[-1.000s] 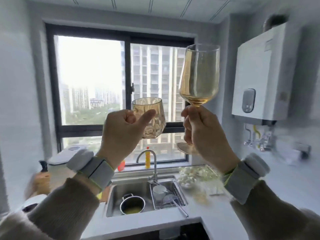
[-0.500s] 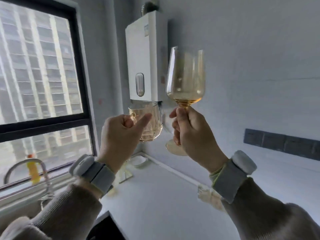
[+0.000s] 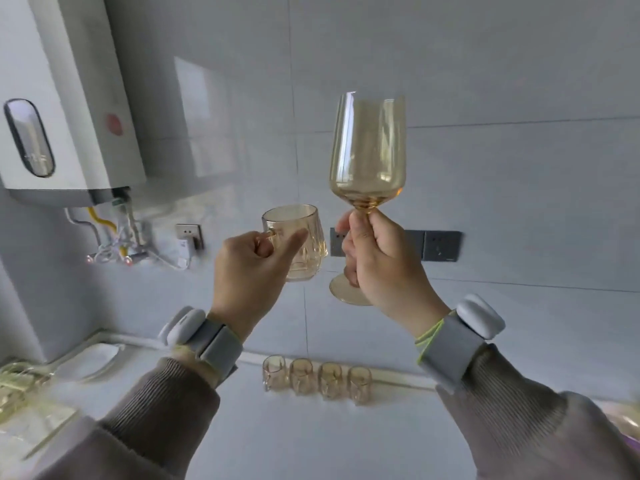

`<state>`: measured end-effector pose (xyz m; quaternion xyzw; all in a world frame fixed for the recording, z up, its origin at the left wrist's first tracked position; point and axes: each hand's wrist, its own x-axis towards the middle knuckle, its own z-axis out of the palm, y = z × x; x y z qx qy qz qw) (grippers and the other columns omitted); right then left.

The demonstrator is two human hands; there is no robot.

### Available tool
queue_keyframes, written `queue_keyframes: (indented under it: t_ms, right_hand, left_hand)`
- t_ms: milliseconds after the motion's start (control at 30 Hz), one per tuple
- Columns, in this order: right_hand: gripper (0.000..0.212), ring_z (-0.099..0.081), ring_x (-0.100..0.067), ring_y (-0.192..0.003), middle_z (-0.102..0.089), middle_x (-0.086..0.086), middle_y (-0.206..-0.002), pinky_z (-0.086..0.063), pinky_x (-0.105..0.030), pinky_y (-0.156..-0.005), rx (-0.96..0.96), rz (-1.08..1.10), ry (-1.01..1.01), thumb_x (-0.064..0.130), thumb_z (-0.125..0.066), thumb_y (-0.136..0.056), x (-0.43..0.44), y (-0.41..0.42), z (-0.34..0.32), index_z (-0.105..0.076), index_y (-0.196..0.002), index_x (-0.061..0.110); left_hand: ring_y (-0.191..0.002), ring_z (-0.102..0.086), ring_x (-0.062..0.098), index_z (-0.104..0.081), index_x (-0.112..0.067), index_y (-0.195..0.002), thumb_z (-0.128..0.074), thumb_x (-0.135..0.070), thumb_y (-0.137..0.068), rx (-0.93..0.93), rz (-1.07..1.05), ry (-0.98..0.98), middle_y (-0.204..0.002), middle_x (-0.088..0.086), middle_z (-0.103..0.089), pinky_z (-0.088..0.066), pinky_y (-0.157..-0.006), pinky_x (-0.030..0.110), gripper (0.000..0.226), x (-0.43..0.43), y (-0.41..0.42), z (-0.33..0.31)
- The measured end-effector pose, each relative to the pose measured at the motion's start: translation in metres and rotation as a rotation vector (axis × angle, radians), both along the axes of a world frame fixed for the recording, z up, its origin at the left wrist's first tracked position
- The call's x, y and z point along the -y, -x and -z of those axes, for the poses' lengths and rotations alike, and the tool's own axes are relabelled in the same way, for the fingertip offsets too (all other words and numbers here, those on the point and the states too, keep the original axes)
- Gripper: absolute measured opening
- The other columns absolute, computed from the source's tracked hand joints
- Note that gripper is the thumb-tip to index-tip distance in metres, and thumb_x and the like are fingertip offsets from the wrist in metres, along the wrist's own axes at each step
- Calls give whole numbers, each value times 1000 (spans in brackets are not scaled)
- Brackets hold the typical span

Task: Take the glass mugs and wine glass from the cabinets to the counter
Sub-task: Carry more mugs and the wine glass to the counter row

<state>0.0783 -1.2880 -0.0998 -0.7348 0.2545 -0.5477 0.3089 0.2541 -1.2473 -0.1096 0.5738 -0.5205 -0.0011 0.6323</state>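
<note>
Left hand (image 3: 249, 271), centre of frame: fingers closed through the handle of an amber glass mug (image 3: 301, 242), thumb laid along the mug's side. Mug upright, empty, held in the air well above the surface (image 3: 311, 441).

Right hand (image 3: 381, 261), just right of centre: closed around the stem of an amber wine glass (image 3: 369, 150), gripping directly below the bowl. Foot of the glass shows beneath the fist. Glass upright, empty. Mug and wine glass are near each other but apart.

Lower centre of frame: four small amber glasses (image 3: 317, 379) in a row on the surface, against the tiled wall. Open white space in front of them. Wall heater (image 3: 65, 98) at upper left, grey sockets (image 3: 440, 245) behind the right hand.

Handling, judged: both pieces look thin-walled, light, stiff, brittle and smooth. The wine glass is top-heavy on a narrow stem; a hold high on the stem, as now, suits it, and the foot should land flat. The mug is sturdier; the handle is the sound hold. Risk: the two clinking together, or striking the row when set down.
</note>
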Motion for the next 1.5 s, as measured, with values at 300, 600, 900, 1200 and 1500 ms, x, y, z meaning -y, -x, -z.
queue_keyframes:
  t_ms: [300,600,900,1200,1500]
  right_hand:
    - [31,-50,-2,-52,-50,24,-54,-42,-37,-62,25,276,-75,42,-37,-107,52,45,56,-58,-87,31]
    - [31,-48,-3,-54,-51,23,-56,-41,-37,-63,21,398,-211,46,-38,-104,114,102,139,-58,-87,31]
    - [32,-33,-14,-52,-41,15,-53,-34,-37,-56,129,366,-414,38,-46,-101,180,142,242,-51,-72,25]
    - [47,-28,-40,-66,-27,-28,-65,-25,-46,-60,-27,419,-591,31,-46,-95,221,151,350,-27,-64,3]
    - [36,-37,-22,-66,-36,-22,-70,-35,-19,-58,11,440,-674,33,-47,-95,243,149,439,-40,-68,10]
  left_hand:
    - [-61,-62,48,-24,-22,-53,-80,-51,-81,3,242,-83,-54,11,-36,-56,-55,50,68,90,53,50]
    - [-59,-62,45,-26,-22,-56,-78,-49,-83,-32,314,-223,-53,9,-40,-49,-53,53,65,166,110,140]
    - [-63,-67,42,-28,-22,-57,-74,-50,-82,-167,265,-464,-56,23,-50,-51,-59,52,59,235,156,267]
    - [-61,-68,40,-23,-20,-53,-71,-44,-86,-226,217,-639,-51,7,-34,-48,-52,50,63,258,176,379]
    - [-59,-67,34,-27,-22,-53,-63,-55,-83,-257,209,-668,-55,21,-43,-47,-54,56,58,260,178,464]
